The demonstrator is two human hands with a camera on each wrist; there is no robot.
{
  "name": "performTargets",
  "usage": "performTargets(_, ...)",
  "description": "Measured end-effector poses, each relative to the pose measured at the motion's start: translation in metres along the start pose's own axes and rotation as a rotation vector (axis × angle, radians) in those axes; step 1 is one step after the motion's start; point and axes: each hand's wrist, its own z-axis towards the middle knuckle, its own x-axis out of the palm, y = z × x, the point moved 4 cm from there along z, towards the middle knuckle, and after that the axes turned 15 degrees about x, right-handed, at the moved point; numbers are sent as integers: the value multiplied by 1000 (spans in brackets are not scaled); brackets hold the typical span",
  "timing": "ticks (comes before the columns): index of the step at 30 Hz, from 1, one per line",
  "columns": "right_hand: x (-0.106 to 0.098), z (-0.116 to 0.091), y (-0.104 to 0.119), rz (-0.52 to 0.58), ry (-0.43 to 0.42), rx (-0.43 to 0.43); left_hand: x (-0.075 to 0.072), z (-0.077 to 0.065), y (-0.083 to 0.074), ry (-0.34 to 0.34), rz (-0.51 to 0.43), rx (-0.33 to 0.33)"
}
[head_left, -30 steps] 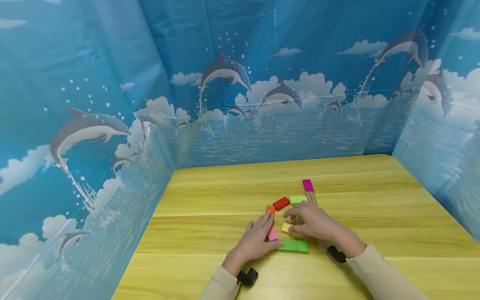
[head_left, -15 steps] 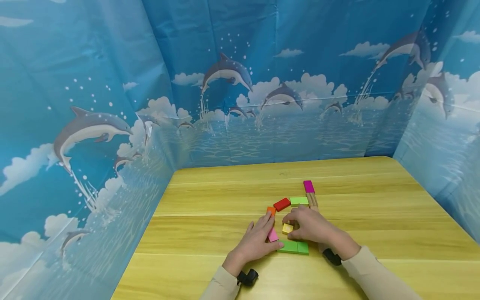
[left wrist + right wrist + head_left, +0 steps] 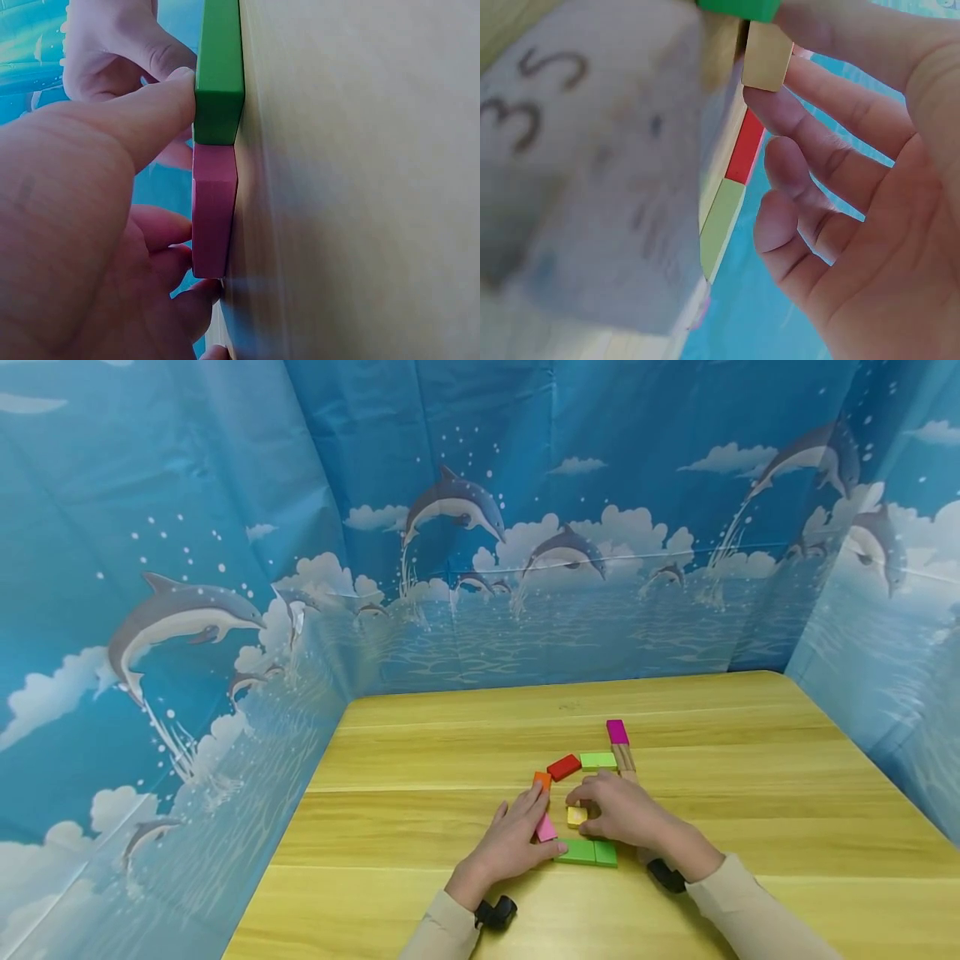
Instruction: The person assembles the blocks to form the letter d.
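My left hand [image 3: 508, 842] rests flat over the left side of a ring of wooden toy blocks. Its fingertips touch the orange block [image 3: 542, 777] and lie along the pink block [image 3: 546, 828], and its thumb presses the end of the long green block [image 3: 574, 852]. Inside the ring, my right hand [image 3: 628, 810] pinches a small yellow block [image 3: 577, 816] between thumb and fingers. From the right wrist, that yellow block [image 3: 767, 58] stands between thumb and fingertip. Left wrist view: the green block [image 3: 219, 82] meets the pink block [image 3: 214, 214] end to end.
A shorter green block [image 3: 605, 854] adjoins the long one. Behind are a red block [image 3: 564, 767], a light green block [image 3: 597, 762], plain wooden strips [image 3: 623, 758] and a magenta block [image 3: 617, 732]. A blurred block marked "35" [image 3: 607, 165] fills the right wrist foreground.
My right thumb and fingers have closed in around the yellow block, which has turned slightly and shifted a little to the right. My left hand has stayed in place.
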Motion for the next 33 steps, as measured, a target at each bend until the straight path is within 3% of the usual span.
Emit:
performTargets(8,-6,-9,-7,-15,-13,44,0,0,0,1,1,-4)
performTargets(33,-21,-43,-24,-48,-56,46,2,0,1,1,5,0)
